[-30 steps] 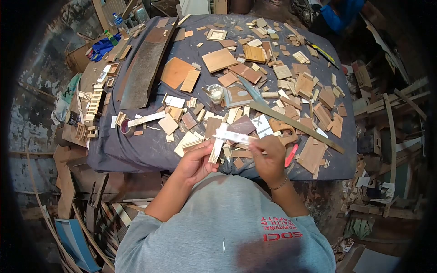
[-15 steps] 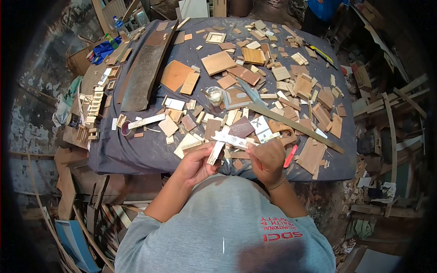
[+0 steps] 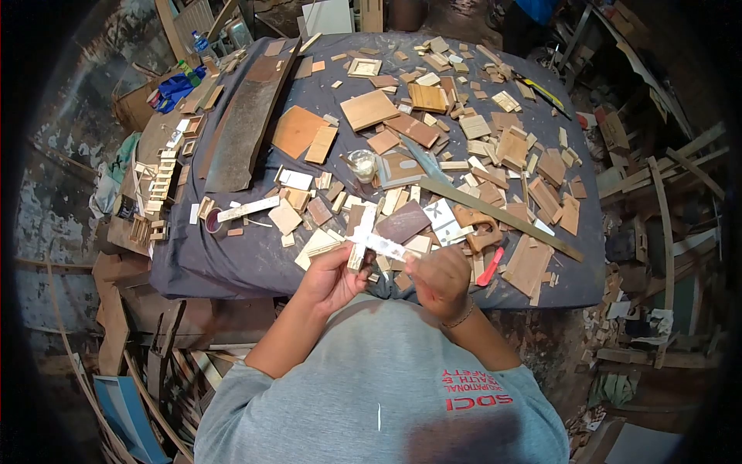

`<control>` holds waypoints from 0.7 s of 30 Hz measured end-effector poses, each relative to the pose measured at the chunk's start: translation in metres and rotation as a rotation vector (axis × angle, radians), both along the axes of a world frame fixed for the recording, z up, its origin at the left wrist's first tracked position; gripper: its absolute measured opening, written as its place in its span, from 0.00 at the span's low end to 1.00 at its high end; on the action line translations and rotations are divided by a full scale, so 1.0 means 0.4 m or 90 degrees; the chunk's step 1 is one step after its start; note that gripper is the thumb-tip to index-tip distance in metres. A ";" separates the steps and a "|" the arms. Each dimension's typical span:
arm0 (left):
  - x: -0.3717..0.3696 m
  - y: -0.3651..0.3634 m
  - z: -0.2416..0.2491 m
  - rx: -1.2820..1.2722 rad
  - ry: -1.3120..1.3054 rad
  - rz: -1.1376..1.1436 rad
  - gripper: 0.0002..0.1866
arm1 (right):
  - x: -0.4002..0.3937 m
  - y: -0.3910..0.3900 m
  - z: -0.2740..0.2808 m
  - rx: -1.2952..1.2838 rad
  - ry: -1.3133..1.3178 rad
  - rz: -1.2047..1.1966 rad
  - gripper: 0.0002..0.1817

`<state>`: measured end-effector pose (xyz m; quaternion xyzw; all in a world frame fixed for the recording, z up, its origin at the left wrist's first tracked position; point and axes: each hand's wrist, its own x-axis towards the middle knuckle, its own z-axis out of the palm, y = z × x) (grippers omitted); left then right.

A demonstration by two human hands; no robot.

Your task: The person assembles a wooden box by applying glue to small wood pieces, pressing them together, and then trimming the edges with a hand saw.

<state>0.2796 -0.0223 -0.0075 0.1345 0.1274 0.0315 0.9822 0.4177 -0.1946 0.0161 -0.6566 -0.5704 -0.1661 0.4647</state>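
Note:
My left hand [image 3: 331, 282] is closed on a small wooden strip [image 3: 363, 223], held upright with its far end white-smeared. My right hand [image 3: 440, 284] pinches the near end of a flat, white-coated stick [image 3: 384, 246]. That stick crosses the wooden strip and appears to touch it. Just past the hands lie a dark brown wood piece [image 3: 403, 222] and a white tile-like piece with dark marks [image 3: 446, 220]. A wooden saw handle [image 3: 481, 229] and a red-handled tool [image 3: 490, 267] lie right of my right hand.
A dark cloth [image 3: 224, 267] covers the table, strewn with wood offcuts. A long wooden strip [image 3: 502, 219] lies diagonally at right. A clear jar with white contents [image 3: 362, 164] stands mid-table. Small wooden frames [image 3: 162, 182] line the left side. A person in blue [image 3: 539, 9] stands beyond.
The wooden strip in my left hand has turned more upright. My right hand has moved left and slightly down, and its white-coated stick now lies across the strip.

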 end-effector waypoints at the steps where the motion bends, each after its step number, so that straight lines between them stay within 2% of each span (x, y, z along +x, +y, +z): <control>1: 0.000 0.001 0.002 0.000 0.000 0.000 0.15 | -0.004 -0.001 0.007 0.012 0.014 0.039 0.16; 3: 0.001 0.002 0.011 -0.043 0.022 0.022 0.14 | -0.010 -0.003 0.007 0.024 0.029 0.078 0.16; 7: 0.002 -0.002 0.018 -0.029 0.068 0.023 0.14 | -0.017 0.000 -0.006 0.044 0.049 0.107 0.16; 9: -0.002 -0.002 0.015 -0.005 -0.010 -0.006 0.14 | -0.015 0.001 -0.011 0.052 0.055 0.102 0.16; 12: -0.009 -0.002 0.003 0.050 -0.027 0.003 0.14 | -0.008 -0.011 -0.013 0.065 0.069 0.056 0.12; 14: -0.007 0.000 0.007 0.076 -0.012 0.007 0.15 | -0.010 -0.017 -0.006 0.001 0.261 0.035 0.06; 15: -0.002 -0.003 0.023 0.114 0.026 0.022 0.16 | -0.007 -0.017 -0.009 0.002 0.261 0.034 0.06; 17: 0.009 -0.015 0.054 0.152 0.063 0.034 0.17 | 0.003 -0.016 -0.020 -0.136 0.798 0.184 0.08; 19: 0.019 -0.028 0.076 0.221 0.138 0.075 0.18 | 0.003 -0.018 -0.024 -0.151 0.821 0.218 0.09; 21: 0.005 -0.007 0.040 0.253 0.096 0.039 0.18 | 0.000 -0.015 -0.025 -0.169 0.845 0.254 0.10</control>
